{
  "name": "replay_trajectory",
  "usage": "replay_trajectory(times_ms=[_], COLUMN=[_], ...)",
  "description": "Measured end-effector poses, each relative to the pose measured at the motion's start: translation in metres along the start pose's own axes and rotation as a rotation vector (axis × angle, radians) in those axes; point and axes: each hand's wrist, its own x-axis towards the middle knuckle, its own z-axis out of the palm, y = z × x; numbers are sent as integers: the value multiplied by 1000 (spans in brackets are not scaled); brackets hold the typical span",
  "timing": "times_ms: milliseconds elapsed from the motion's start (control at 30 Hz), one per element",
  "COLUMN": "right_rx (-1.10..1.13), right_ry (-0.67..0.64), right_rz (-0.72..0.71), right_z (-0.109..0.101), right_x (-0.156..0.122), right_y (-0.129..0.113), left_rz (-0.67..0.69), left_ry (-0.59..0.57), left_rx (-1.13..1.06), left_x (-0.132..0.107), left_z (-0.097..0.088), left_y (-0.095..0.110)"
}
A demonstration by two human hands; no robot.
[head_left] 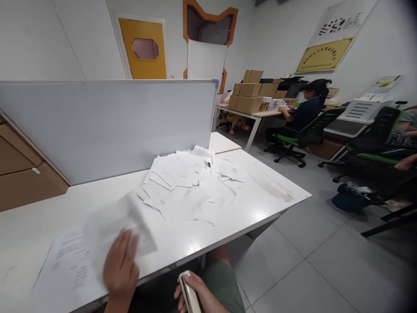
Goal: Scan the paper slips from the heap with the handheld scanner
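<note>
Motion blur smears the raised paper sheet (119, 221) and left hand (121, 267).

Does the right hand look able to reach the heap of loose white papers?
Probably yes: the right hand, holding a cream object, has only the white desk's edge before the papers.

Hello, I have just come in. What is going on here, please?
A person's left hand holds a blurred sheaf of paper above a white desk, where a loose heap of white papers lies. The right hand, below the desk edge, grasps what looks like a cream stapler. Farther back, a co-worker sits at another desk beside cardboard boxes.
</note>
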Motion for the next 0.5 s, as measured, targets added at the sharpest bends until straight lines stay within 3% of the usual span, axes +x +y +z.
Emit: replay_trajectory(times_ms=[100,233,300,333,400,500], right_rx=[-6,-14,-8,-7,-18,-48], right_ry=[18,129,221,246,265,283], right_rz=[-37,-165,-222,-233,-232,-201], right_z=[-3,-9,-14,-16,-24,-42], right_x=[-3,-20,-30,-34,-39,-40], right_y=[2,-10,-18,-21,-23,-19], left_rz=[239,262,309,316,283,140], left_ry=[-189,-548,-635,-662,-674,-628], left_rx=[-104,-151,-153,-144,-97,15], left_x=[53,108,124,128,126,86], left_z=[75,182,213,218,212,169], left_y=[-6,-3,-1,0,6,24])
